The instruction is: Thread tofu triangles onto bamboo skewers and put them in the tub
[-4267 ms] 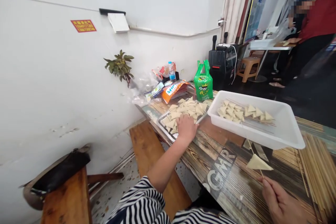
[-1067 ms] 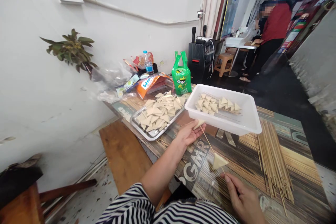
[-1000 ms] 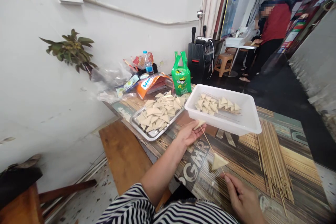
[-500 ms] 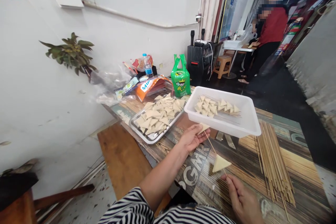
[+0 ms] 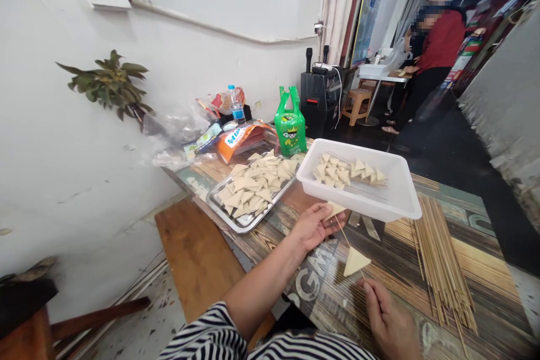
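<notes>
My left hand (image 5: 314, 226) pinches a pale triangular slice (image 5: 336, 210), perhaps tofu, against the tip of a thin bamboo skewer (image 5: 342, 230). Another triangular slice (image 5: 356, 261) is threaded on that skewer, nearer my right hand. My right hand (image 5: 386, 315) grips the skewer's lower end between thumb and fingers. Left of my hands, a metal tray (image 5: 242, 229) carries a heap of loose triangular slices (image 5: 255, 183). Beyond them stands a white plastic tub (image 5: 396, 202) with several loaded skewers (image 5: 333, 170) inside.
A bundle of bare skewers (image 5: 445, 264) lies on the table's right side. Behind the tray are a green bag (image 5: 290, 129), an orange packet (image 5: 238, 140) and a water bottle (image 5: 237, 106). A wooden bench (image 5: 198, 259) is at left; people (image 5: 441, 39) stand at a far table.
My left hand has shifted slightly right with its slice, still at the skewer's tip. The threaded slice has turned a little; my right hand keeps its hold on the skewer.
</notes>
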A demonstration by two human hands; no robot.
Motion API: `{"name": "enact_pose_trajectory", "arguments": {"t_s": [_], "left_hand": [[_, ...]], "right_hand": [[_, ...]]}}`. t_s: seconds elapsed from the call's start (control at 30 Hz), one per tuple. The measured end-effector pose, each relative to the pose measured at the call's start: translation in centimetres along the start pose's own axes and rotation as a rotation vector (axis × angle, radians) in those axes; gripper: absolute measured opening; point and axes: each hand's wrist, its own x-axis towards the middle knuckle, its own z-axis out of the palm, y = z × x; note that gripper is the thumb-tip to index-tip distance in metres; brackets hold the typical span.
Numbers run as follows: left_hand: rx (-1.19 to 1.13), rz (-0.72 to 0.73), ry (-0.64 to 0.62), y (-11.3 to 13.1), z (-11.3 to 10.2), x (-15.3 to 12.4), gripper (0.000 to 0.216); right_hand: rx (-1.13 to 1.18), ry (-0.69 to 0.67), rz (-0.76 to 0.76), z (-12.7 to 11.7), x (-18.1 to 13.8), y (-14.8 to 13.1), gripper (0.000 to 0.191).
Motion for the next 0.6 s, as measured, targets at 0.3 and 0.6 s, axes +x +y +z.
{"name": "enact_pose_trajectory", "arguments": {"t_s": [0.3,0.6], "left_hand": [[0.079,-0.048,-0.023,-0.8,1.1,-0.8,0.018],[0.167,-0.058,-0.034,-1.9,1.2,-0.9,0.021]], "right_hand": [[-0.12,0.062,-0.044,-0.3,0.7,-0.1,0.033],[-0.153,0.061,-0.036,0.1,0.8,0.4,0.033]]}}
